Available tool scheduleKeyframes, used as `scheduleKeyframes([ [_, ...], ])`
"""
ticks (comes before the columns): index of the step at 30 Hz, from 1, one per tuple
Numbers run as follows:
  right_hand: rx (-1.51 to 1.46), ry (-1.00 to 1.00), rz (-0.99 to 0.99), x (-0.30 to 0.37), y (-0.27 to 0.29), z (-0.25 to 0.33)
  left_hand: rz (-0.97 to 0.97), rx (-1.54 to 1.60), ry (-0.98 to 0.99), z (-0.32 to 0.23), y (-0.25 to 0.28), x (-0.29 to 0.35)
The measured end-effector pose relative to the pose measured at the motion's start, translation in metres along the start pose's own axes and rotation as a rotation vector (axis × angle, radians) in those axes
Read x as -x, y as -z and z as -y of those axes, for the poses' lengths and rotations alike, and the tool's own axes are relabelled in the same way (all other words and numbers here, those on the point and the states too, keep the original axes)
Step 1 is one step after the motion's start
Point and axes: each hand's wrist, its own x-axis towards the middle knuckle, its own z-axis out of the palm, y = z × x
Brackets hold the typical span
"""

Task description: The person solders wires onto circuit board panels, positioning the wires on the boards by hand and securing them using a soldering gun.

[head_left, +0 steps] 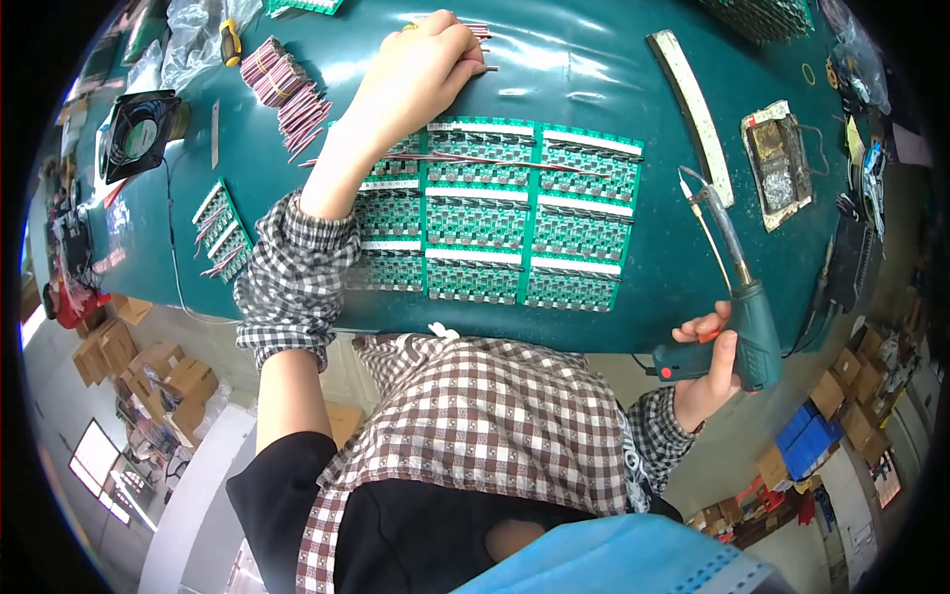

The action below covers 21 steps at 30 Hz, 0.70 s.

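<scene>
My left hand [426,69] is closed at the far side of the table, thumb and fingers pinched on thin wires [479,31] whose ends stick out past the fingertips. Below that hand lies a large panel of green circuit boards [584,228], with white strips and dark parts in rows. A few long red and dark wires [515,163] rest across its upper row, and my left forearm covers the panel's left part. At the right, my right hand [701,391] grips a green soldering gun [757,327]; its tip points up and away, with a thin feed tube alongside.
Bundled wires [277,74] and a small board piece with wires [223,233] lie to the left, near a black fan [141,134]. On the right are a long pale strip [693,109] and a metal solder tray [776,163]. More boards [762,18] sit at the far right.
</scene>
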Motion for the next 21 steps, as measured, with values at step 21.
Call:
scheduleKeyframes([
  [21,-0.043,-0.018,0.012,0.001,0.012,0.002,0.161,0.189,0.155,-0.125,-0.039,-0.001],
])
